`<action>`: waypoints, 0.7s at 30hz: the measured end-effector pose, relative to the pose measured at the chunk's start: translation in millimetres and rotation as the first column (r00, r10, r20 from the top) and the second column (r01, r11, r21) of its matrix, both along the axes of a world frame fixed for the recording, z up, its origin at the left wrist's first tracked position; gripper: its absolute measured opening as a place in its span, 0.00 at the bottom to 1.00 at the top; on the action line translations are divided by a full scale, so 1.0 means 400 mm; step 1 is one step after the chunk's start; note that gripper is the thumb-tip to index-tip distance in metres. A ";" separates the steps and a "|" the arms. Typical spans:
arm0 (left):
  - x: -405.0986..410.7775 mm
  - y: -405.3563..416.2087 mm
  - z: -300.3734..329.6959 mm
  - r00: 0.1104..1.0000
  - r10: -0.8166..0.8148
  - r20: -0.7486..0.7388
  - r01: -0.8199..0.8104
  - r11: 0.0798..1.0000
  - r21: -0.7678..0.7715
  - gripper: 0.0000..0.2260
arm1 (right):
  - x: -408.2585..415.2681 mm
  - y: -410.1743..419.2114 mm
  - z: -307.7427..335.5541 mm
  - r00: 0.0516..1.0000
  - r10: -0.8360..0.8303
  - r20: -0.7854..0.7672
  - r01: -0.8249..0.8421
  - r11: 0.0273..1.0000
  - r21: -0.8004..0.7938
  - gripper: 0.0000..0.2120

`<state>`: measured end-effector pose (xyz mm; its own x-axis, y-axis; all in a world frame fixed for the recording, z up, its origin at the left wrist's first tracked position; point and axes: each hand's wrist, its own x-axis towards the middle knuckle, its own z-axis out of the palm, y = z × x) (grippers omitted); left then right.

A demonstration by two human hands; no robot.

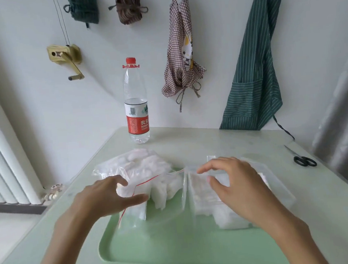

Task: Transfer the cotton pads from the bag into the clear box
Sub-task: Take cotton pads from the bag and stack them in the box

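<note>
Surroundings: pale table (222, 142) against a white wall. Water bottle (136, 105) with red cap and red label, upright at the table's far edge, well behind the work. Black-handled scissors (303, 159) flat at the far right of the table, well apart from both hands. Green striped apron (254, 73) and checked apron (181, 54) hung on the wall behind; brass-coloured crank fitting (66, 57) mounted to the left. White radiator (2, 158) at far left. Nothing between the hands and the work.

Support: green tray (167, 247) in the near centre of the table, carrying part of the bag and box.

Left hand (103, 197): reached in from lower left, palm down, fingers spread and nearly straight, resting on the bag's near end by the red seal line; nothing gripped.

Right hand (235, 181): reached in from lower right, fingers loosely curved over the box's top, thumb apart below; whether anything was pinched, not discernible.

Task items: clear zip bag (138, 170) bulging with white cotton pads (148, 167), lying left of centre, mouth toward the box. Clear box (202, 192) just right of the bag, under the right hand, white pads visible inside through its wall.
</note>
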<state>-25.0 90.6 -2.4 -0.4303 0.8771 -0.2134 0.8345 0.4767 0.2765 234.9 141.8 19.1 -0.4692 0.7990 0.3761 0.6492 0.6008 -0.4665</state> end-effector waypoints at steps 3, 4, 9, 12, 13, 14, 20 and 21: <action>-0.027 0.021 -0.032 0.997 0.031 0.073 -0.040 0.992 0.119 0.22 | -0.086 -0.015 -0.028 0.997 0.030 0.069 -0.035 0.997 0.074 0.10; -0.035 0.030 -0.036 0.994 0.030 0.107 -0.047 0.986 0.162 0.17 | -0.107 -0.017 -0.036 0.996 0.036 0.087 -0.042 0.996 0.073 0.10; -0.041 0.078 -0.062 0.936 -0.006 0.353 -0.102 0.952 0.287 0.15 | -0.186 -0.012 -0.057 0.997 0.047 0.055 -0.046 0.999 -0.021 0.09; -0.048 0.090 -0.082 0.868 -0.029 0.495 -0.155 0.933 0.326 0.13 | -0.216 0.003 -0.060 0.998 -0.022 0.063 0.021 1.000 0.010 0.08; -0.052 0.088 -0.084 0.807 -0.044 0.589 -0.191 0.925 0.330 0.13 | -0.222 0.005 -0.061 0.996 -0.039 0.076 0.036 0.999 0.031 0.08; -0.057 0.083 -0.086 0.737 -0.061 0.673 -0.222 0.919 0.327 0.13 | -0.227 0.007 -0.064 0.994 -0.054 0.092 0.050 0.997 0.051 0.08; -0.098 0.042 -0.068 0.560 -0.148 0.815 -0.133 0.955 0.265 0.11 | -0.278 -0.004 -0.082 0.981 -0.116 0.156 0.091 0.983 0.157 0.11; -0.100 0.039 -0.065 0.566 -0.154 0.810 -0.113 0.959 0.261 0.11 | -0.288 -0.004 -0.083 0.977 -0.134 0.167 0.101 0.976 0.192 0.12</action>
<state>-64.9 106.3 -28.5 -0.1683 0.9580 -0.2321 0.1928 0.2629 0.9454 119.7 140.2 -14.3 -0.4484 0.7787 0.4387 0.7827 0.5791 -0.2279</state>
